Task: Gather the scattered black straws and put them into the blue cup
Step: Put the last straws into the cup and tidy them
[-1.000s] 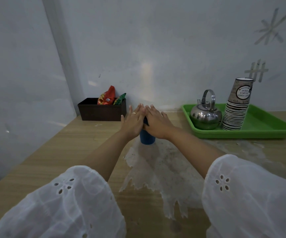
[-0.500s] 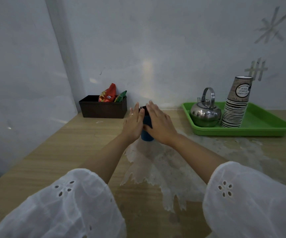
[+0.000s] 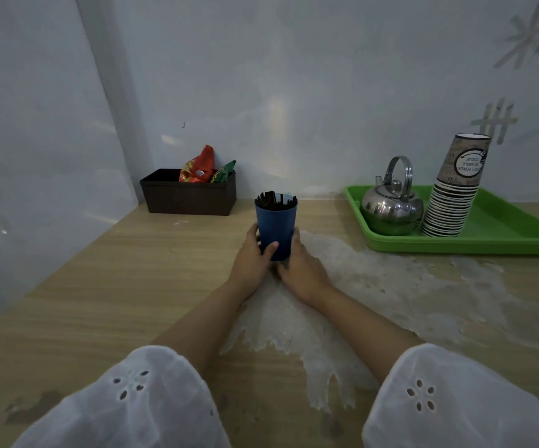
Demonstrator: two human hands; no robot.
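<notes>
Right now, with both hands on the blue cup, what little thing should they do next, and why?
Probably just let go and draw both hands back. The black straws already stand inside the blue cup, the left hand and right hand grip its lower part, and I see no straws lying on the table, so the gathering looks finished.

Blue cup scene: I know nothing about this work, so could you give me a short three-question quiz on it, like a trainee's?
1. True or false: the black straws stand inside the blue cup.
2. The cup is gripped by: A the left hand alone, B the right hand alone, C both.
3. Fill in: the kettle sits on a green ____.

Key: 1 true. 2 C. 3 tray.
</notes>
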